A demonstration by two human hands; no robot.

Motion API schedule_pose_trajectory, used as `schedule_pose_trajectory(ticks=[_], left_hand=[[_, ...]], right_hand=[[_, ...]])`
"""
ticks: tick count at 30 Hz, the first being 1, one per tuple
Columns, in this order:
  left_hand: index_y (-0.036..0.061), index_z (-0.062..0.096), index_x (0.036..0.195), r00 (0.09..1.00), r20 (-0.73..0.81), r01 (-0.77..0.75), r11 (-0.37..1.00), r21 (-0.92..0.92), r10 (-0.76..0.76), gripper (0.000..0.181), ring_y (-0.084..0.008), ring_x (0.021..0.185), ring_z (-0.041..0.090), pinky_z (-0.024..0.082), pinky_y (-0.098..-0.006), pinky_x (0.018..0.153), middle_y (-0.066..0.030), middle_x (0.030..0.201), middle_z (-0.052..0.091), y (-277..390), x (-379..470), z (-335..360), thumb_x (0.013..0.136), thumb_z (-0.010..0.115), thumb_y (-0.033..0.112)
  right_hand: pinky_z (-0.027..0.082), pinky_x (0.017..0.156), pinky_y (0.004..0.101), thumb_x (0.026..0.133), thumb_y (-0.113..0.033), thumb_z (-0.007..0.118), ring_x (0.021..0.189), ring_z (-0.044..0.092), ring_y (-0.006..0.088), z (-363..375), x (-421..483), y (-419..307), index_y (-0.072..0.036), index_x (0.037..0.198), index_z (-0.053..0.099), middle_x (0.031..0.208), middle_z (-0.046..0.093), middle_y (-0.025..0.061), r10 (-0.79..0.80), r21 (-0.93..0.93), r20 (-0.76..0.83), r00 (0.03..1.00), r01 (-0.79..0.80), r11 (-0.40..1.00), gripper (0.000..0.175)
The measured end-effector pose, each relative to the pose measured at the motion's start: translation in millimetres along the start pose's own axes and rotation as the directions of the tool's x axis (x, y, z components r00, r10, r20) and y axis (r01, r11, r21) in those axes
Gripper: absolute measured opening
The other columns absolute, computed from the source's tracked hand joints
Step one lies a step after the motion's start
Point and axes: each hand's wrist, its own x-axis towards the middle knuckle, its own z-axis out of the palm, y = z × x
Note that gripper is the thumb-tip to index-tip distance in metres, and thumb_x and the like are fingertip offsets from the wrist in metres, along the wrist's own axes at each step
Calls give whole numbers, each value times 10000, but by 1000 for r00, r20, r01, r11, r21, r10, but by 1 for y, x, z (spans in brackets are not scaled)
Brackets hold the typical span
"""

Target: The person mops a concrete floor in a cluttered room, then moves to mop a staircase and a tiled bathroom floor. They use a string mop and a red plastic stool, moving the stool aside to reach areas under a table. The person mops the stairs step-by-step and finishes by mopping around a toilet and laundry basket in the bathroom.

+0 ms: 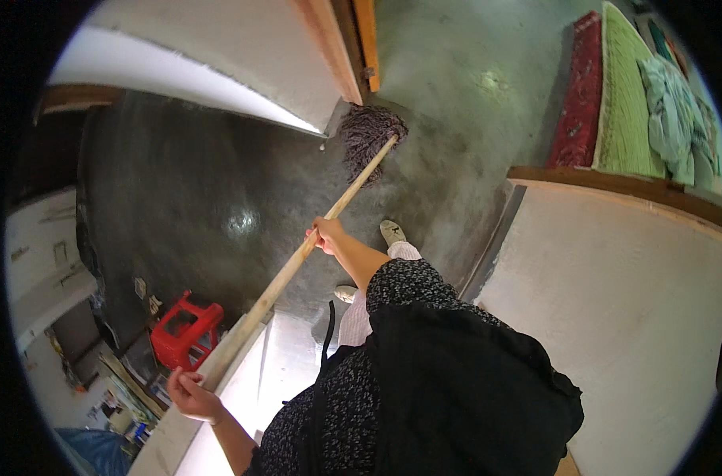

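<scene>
A string mop with a wooden handle [283,275] slants across the view. Its dark strand head [364,138] lies spread on the floor, against the bottom corner of a white wall end. My right hand [325,233] is wrapped around the middle of the handle, its arm reaching forward from my body. At the handle's top end, my left hand [194,395] is low on the left, fingers loosely curled against the wood.
A red plastic stool [185,330] stands left of the handle, beyond a pale ledge [164,440]. Green and red cushions or mats [626,101] with cloth lean at upper right. A low white partition [611,285] is on my right. The dark floor [176,178] shines.
</scene>
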Motion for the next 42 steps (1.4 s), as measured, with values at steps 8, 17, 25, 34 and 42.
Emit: schedule_pose_trajectory(ticks=[8, 17, 25, 34, 42], left_hand=[[-41, 507, 978, 819, 151, -445, 779, -442, 554, 168, -113, 571, 457, 413, -219, 522, -87, 667, 510, 109, 83, 51, 872, 382, -8], [-36, 502, 998, 586, 124, -493, 474, -730, 801, 212, -112, 556, 454, 385, -206, 482, -94, 640, 500, 230, 72, 116, 841, 359, -50], [-28, 531, 938, 377, 295, -440, 450, -777, 878, 174, -78, 477, 456, 364, -184, 405, -71, 609, 498, 221, 32, 131, 812, 414, -55], [100, 589, 904, -47, 999, -895, 445, -37, -12, 285, -297, 711, 596, 461, -401, 628, -124, 768, 617, 146, -41, 41, 709, 649, 300], [75, 577, 763, 261, 965, -735, 649, 196, 4, 281, -315, 668, 588, 454, -426, 592, -126, 691, 601, 87, -9, -15, 723, 605, 352]], right_hand=[[517, 656, 388, 792, -58, 490, 611, 544, 246, -46, -69, -86, -13, 759, 435, 673, 510, 118, -108, 525, 133, 985, 22, 851, 79], [532, 637, 407, 788, -78, 492, 643, 549, 260, -150, -116, -119, -14, 792, 432, 710, 512, 135, -228, 805, 22, 973, 117, 581, 88], [513, 651, 419, 781, -71, 506, 600, 520, 231, -221, -109, -52, -41, 746, 441, 638, 464, 83, -327, 914, -144, 934, 252, 317, 80], [421, 428, 339, 730, -81, 466, 455, 401, 178, -259, -73, 71, -91, 685, 380, 556, 368, 36, -156, 882, -211, 965, 257, 395, 98], [397, 406, 284, 713, -66, 396, 411, 352, 147, -158, -88, 21, -100, 659, 323, 508, 339, 22, -10, 646, -257, 966, 179, 742, 97]])
